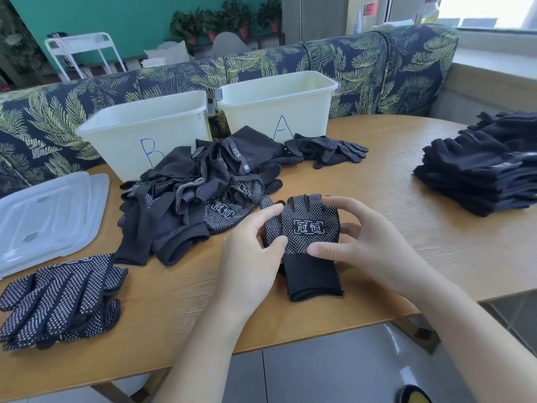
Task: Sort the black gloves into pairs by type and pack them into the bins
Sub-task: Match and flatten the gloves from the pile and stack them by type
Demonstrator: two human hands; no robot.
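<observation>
On the worktop point(363, 205), dotted gloves point(58, 298) lie at the left, with a loose heap point(197, 193) before bins B point(145, 132) and A point(279, 103). Left hand point(250, 257) and right hand point(366, 245) each grip a dotted glove point(308, 237) at centre. A neat stack point(482, 170) sits right.

Both bare forearms reach forward, wrists nearly level. The left hand point(250, 251) curls inward, its thumb and fingers point(268, 213) pinched together on fabric. The right hand point(366, 242) mirrors it, thumb low, fingers arched above, the two sets of fingertips facing, just apart.
</observation>
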